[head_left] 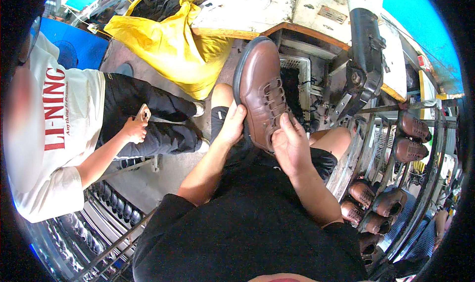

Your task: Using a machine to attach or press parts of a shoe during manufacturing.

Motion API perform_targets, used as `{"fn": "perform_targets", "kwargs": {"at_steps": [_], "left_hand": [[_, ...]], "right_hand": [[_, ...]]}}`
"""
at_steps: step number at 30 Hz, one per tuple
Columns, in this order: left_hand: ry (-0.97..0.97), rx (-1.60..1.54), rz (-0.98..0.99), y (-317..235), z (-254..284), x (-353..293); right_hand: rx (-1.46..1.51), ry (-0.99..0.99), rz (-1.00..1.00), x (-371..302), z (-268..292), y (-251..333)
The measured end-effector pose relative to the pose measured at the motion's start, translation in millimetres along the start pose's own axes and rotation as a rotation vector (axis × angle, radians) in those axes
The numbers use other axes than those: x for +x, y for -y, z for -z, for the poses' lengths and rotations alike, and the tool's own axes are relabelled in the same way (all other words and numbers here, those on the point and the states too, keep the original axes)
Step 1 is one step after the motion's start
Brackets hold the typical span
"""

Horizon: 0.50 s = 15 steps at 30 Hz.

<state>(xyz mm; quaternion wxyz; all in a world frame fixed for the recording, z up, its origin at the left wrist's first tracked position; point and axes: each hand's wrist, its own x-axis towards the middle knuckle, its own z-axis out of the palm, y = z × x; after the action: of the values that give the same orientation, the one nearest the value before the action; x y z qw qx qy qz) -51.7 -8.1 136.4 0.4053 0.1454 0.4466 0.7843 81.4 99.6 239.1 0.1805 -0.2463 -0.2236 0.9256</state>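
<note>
Above the person's lap, a brown shoe point(262, 79) hangs between both hands, toe pointing away and heel toward the body. Its upper looks like smooth leather with a soft sheen, stitched in curved panels and rounded at the toe; brown laces point(273, 96) cross the front, and a thick dark sole point(237, 77) runs along its left edge. The left grip point(232, 126) is closed on the sole side toward the heel, thumb showing and fingers partly hidden. The right grip point(291, 144) is closed at the opposite side near the collar, thumb and fingers pressed together on it. Most of the shoe extends beyond both grips, toward a worn pale surface point(242, 10) with a wooden edge. A creased yellow sack point(163, 49) hangs beside that surface; more brown shoes point(388, 203) sit on a metal rack point(429, 183) at right.
</note>
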Motion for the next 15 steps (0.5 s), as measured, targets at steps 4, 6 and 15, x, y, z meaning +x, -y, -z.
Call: {"fn": "perform_targets", "kwargs": {"at_steps": [4, 6, 15], "left_hand": [[0.102, 0.042, -0.068, -53.8, -9.3, 34.4], [0.123, -0.057, -0.114, -78.3, -23.5, 31.7], [0.008, 0.108, -0.140, -83.9, -24.1, 44.0]], "right_hand": [[-0.306, -0.071, 0.087, -8.2, 21.3, 6.1], [-0.709, 0.056, -0.038, -13.6, 34.9, 3.1], [0.117, 0.108, -0.037, -6.0, 6.2, -19.7]]}}
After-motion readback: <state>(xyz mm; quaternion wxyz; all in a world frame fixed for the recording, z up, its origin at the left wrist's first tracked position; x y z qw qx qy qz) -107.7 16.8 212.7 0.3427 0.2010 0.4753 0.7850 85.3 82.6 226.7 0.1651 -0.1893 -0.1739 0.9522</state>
